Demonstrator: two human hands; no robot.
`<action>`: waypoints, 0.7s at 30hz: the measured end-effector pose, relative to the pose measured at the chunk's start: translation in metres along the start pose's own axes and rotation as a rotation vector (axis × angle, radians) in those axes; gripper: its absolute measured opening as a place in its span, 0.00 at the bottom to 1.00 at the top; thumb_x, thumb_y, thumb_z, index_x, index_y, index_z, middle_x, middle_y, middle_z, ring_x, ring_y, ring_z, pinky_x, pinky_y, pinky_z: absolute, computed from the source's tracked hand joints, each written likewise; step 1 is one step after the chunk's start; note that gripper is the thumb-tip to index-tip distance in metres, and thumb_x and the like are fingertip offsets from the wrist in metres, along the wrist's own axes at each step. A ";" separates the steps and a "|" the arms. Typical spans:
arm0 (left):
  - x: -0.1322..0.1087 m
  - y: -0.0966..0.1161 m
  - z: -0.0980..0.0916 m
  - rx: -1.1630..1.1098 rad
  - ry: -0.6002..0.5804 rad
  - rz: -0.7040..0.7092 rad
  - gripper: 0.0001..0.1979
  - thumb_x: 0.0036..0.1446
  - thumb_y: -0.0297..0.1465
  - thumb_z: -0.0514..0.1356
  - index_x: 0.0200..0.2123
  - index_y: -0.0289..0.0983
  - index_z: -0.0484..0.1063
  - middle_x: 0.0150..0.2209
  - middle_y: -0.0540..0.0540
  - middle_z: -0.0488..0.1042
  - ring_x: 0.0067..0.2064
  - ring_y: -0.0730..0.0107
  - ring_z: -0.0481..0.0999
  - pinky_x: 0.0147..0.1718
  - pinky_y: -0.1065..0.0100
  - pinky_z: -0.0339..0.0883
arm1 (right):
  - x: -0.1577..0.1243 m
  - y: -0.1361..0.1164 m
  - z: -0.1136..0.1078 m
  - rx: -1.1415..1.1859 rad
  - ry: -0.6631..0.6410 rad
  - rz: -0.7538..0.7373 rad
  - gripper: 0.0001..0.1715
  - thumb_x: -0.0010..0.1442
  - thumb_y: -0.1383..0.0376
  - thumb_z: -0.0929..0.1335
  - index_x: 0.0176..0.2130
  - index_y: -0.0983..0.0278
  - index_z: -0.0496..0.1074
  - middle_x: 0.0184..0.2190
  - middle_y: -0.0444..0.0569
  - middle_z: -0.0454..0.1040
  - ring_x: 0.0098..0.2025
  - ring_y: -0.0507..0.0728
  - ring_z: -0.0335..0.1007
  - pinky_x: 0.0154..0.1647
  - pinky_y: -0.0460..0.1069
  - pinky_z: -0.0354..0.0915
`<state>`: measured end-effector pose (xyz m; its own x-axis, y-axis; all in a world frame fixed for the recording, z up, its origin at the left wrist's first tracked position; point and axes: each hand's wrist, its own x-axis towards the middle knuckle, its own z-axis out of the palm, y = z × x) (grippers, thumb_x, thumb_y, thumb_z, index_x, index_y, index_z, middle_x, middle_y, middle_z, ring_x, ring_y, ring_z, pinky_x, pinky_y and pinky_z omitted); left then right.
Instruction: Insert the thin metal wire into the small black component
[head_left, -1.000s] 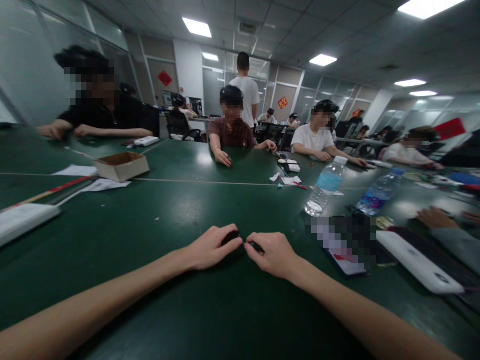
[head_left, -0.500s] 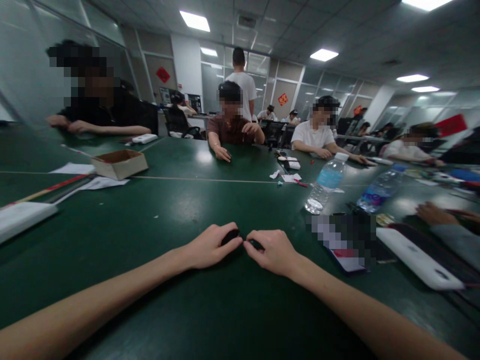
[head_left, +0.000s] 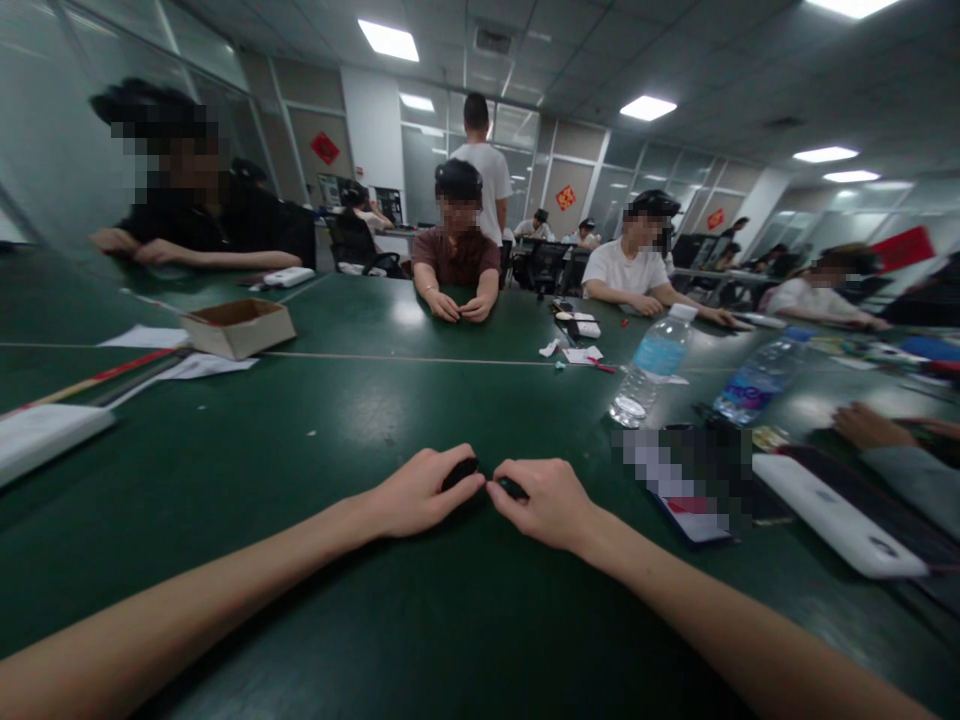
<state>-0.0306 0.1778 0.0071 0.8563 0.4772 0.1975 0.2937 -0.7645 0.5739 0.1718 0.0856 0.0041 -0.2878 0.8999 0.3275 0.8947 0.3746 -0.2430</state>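
My left hand (head_left: pixel 420 492) and my right hand (head_left: pixel 546 502) rest side by side on the dark green table (head_left: pixel 360 420), fingertips almost touching. Each hand is curled round a small black object. The piece under my left fingers (head_left: pixel 460 472) is a rounded black lump. The piece in my right hand (head_left: pixel 512 489) is smaller and mostly hidden by the fingers. I cannot tell whether the two pieces are joined.
A water bottle (head_left: pixel 651 368) and a second, tilted bottle (head_left: pixel 757 384) stand to the right, with a white device (head_left: pixel 836 516) and a dark case nearby. A cardboard box (head_left: pixel 238 328) and papers lie at the left. Several people sit round the table's far side.
My hands have stayed in place. The person across the table has brought both hands together on the tabletop.
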 end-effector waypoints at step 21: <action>0.000 0.001 -0.001 -0.021 -0.004 -0.006 0.17 0.65 0.43 0.49 0.41 0.36 0.68 0.29 0.49 0.71 0.27 0.71 0.68 0.26 0.71 0.56 | 0.000 0.002 0.004 0.001 -0.001 -0.004 0.17 0.67 0.56 0.61 0.40 0.63 0.74 0.30 0.47 0.76 0.30 0.53 0.71 0.33 0.47 0.61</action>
<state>-0.0304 0.1773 0.0090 0.8564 0.4796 0.1911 0.2893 -0.7524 0.5918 0.1721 0.0877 0.0002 -0.2919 0.8985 0.3278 0.8932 0.3786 -0.2426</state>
